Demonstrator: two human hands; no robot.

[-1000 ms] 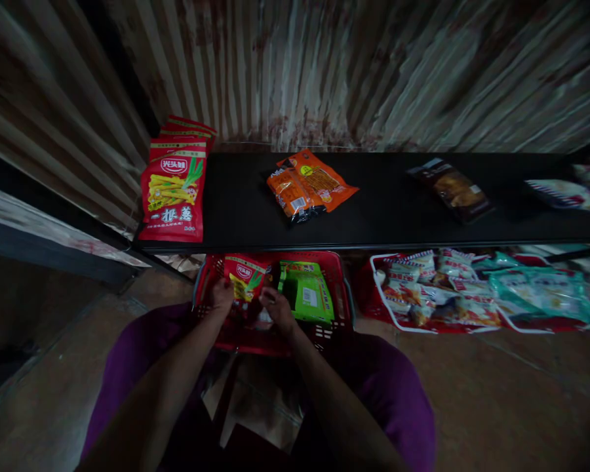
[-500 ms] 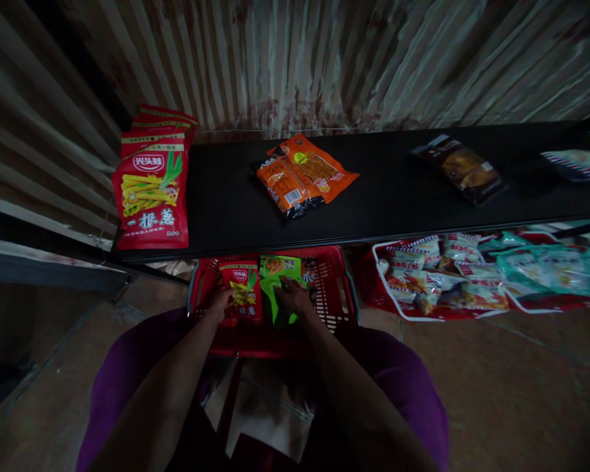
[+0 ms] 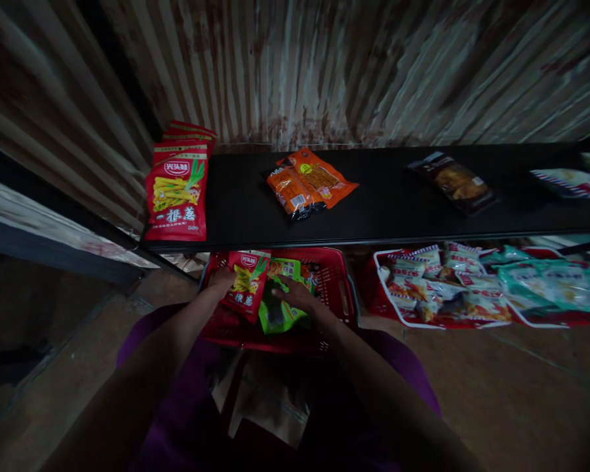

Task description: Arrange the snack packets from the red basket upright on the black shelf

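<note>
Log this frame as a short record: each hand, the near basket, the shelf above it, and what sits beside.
left hand: left hand grips the left edge of a red snack bag
right hand: right hand over a green bag; grip unclear
near basket: red basket around both bags
shelf: black shelf with stacked red bags at left, orange bags, then a brown bag
beside: white-rimmed basket of small packets; teal bags farther right
lighting: dim

Brown packet [image 3: 456, 183] (askew) on shelf [image 3: 383, 213]
</note>
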